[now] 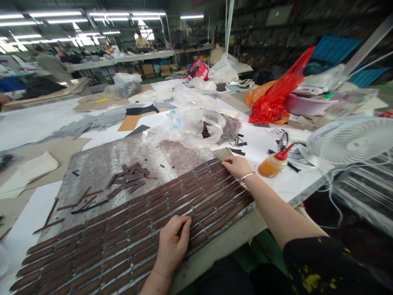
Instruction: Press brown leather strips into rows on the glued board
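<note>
Rows of narrow brown strips (123,223) lie side by side across the near part of the worktable. My left hand (172,246) is closed over the middle of these rows, thumb and forefinger pressed together; whatever may be in the pinch is too small to tell. At the far right corner of the rows, my right hand (238,167) is also closed, fingertips together at the strips' edge. Just beyond those fingertips lies a greyish flat piece (223,153). Loose dark strips (130,177) form a small heap on the stained board (95,168) behind the rows.
Right of my right hand stands a glue bottle (272,164) with a red nozzle, near a white fan (353,139). Clear plastic bags (187,127), a red bag (270,104) and a pinkish basin (310,104) are farther back. People work at distant tables.
</note>
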Demonstrator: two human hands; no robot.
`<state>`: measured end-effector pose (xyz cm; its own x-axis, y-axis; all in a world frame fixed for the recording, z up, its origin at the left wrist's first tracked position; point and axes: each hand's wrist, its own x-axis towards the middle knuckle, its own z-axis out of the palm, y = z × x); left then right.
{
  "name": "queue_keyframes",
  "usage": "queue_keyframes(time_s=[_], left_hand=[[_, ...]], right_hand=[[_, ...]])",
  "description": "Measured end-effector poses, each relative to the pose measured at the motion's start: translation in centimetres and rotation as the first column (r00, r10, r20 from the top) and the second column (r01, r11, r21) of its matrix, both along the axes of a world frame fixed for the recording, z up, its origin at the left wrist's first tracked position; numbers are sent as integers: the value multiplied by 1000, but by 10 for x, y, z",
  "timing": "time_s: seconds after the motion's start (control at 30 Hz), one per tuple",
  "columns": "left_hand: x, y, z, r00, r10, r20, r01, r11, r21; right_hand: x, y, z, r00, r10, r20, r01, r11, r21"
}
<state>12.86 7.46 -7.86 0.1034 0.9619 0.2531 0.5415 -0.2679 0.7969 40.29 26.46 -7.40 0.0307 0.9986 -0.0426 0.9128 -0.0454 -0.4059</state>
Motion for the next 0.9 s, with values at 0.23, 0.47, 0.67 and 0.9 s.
queue_keyframes(time_s=[0.23, 0.47, 0.67, 0.9], left_hand=[[4, -1, -1, 998, 36, 58, -37, 999, 5], [4, -1, -2, 998, 35, 58, -36, 999, 8], [2, -1, -1, 999, 4, 32, -4, 1000, 1], [1, 0, -1, 1000, 3, 17, -3, 1000, 0]], right_hand=[[-13, -3, 2, 994, -51, 96, 47, 998, 39], [-26, -17, 2, 936, 47, 348, -111, 980, 166], [-28, -17, -6, 908, 128, 398, -234, 944, 231], [-25, -12, -8, 925, 81, 371, -178, 956, 234]])
